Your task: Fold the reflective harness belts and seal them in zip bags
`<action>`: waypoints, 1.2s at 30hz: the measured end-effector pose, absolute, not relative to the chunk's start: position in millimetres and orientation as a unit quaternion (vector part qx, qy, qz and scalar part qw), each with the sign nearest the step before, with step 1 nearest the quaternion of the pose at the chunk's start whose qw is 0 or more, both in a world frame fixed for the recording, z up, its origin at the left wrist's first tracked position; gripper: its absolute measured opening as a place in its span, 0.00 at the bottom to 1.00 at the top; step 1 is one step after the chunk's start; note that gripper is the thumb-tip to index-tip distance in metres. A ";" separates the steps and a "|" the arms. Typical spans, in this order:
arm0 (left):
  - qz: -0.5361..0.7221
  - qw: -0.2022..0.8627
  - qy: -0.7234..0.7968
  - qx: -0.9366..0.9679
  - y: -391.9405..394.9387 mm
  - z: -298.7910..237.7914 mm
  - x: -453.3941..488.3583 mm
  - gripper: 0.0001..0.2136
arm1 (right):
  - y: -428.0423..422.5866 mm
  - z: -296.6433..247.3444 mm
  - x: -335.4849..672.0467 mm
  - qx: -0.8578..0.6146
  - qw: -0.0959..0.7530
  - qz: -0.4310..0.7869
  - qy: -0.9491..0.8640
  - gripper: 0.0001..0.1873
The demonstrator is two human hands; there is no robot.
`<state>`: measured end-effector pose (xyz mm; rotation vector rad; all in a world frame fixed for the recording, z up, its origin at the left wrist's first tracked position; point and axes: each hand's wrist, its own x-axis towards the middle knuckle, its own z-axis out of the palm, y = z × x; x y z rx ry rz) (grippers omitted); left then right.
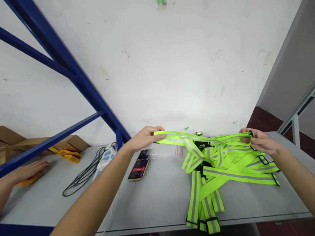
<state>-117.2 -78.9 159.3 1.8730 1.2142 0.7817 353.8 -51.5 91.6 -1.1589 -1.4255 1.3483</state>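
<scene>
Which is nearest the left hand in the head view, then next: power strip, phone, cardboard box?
From the left hand, gripping the reflective vest:
1. phone, just below it.
2. power strip, further left.
3. cardboard box, far left by the wall.

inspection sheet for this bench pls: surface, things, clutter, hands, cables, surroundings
surface: grey table, smooth top
job's things: reflective strap stretched between both hands; strap pile below it, ends over the front edge
clutter: phone, screen lit; cardboard box; yellow packets
hands: left hand and right hand each closed on a strap end; another person's hand flat at far left
cables: power strip with loose black cable
surroundings: blue rack frame at left, white wall behind
</scene>
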 end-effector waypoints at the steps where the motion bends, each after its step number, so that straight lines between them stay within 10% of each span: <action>1: 0.322 0.428 0.462 0.707 -75.6 157.3 -120.4 0.15 | -49.3 90.8 349.1 -0.469 0.413 0.533 -0.570 0.29; 9: 0.174 0.476 0.529 0.681 -54.3 177.8 -106.0 0.13 | -8.8 118.7 331.0 -0.542 0.497 0.257 -0.627 0.20; 19: 0.600 -0.054 0.466 0.648 -55.6 213.5 -50.7 0.10 | -19.6 195.7 342.1 -0.350 0.752 0.110 -0.548 0.13; 28: 0.271 0.158 0.411 0.856 -180.5 96.6 -67.8 0.09 | -161.4 118.6 417.4 -0.498 0.229 0.316 -0.774 0.12; 36: 0.422 0.529 0.424 0.601 -197.9 66.5 -59.7 0.16 | -201.3 75.7 395.6 -0.509 0.301 0.427 -0.684 0.11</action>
